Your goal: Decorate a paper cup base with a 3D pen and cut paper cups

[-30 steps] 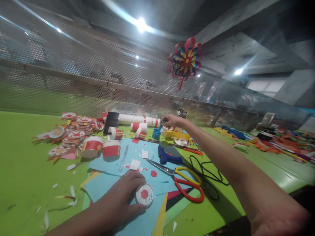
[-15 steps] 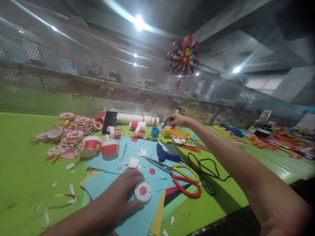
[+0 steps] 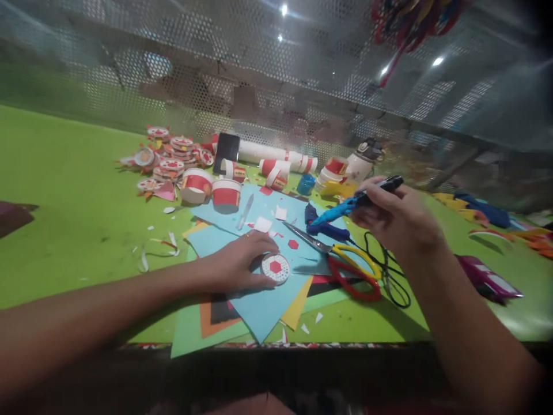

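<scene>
My left hand [image 3: 235, 260] is curled round the edge of a small round white paper piece [image 3: 275, 269], patterned with dots and a red hexagon in its middle. It rests on light blue paper [image 3: 259, 314]. In my right hand [image 3: 395, 216] is a thick pen-like tool [image 3: 334, 213], black at its back end and coated blue towards the tip. The tool is held tilted, tip down to the left, above a dark blue glue gun [image 3: 330, 231]. Scissors [image 3: 322, 246] with yellow and red handles lie between my hands. A small blue pot [image 3: 306, 184] stands farther back.
Red-and-white paper cups [image 3: 227, 195] and a pile of decorated discs [image 3: 173, 153] are at the back left. A long white tube of stacked cups [image 3: 276, 154] lies behind. A black cord [image 3: 395, 282] loops on the right, near a purple packet [image 3: 488, 278]. Paper scraps lie about.
My right hand has come back from the rear of the table, bringing the pen-like tool nearer. My left hand still grips the round piece. The view has tipped downward.
</scene>
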Demonstrator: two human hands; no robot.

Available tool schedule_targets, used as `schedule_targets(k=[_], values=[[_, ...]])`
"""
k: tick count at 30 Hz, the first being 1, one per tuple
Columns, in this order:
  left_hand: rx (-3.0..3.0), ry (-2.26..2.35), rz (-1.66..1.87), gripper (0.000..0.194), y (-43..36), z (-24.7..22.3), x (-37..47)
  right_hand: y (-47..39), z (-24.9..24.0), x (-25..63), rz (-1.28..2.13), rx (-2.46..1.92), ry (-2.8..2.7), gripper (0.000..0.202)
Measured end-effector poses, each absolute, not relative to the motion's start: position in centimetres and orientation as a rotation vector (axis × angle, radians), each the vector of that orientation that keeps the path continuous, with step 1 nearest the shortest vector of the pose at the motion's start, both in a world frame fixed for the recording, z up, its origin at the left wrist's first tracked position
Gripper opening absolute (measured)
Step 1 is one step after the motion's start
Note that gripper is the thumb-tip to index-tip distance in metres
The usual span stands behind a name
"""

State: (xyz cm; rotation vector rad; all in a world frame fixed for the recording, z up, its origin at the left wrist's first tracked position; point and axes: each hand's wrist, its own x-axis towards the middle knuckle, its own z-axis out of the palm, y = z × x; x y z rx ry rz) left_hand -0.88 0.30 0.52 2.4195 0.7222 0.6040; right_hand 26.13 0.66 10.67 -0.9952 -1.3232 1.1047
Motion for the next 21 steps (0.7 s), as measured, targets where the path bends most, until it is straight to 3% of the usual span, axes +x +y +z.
schedule_targets(k=[6,11,21], values=[[2.409,0.743,0.613,0.049,0.3,0.7,-0.7,-0.3,6.9,22.9,1.323,-1.036,-1.159,0.026],[2.384,0.757,0.575,0.047,0.2,1.1,-0.5,-1.0,4.4,23.1,1.413,-0.957,-1.343,0.017],[2.351,0.826,0.6,0.05,0.0,0.9,-0.4,-2.0,3.9,22.9,0.956,-1.059,-1.714,0.012]])
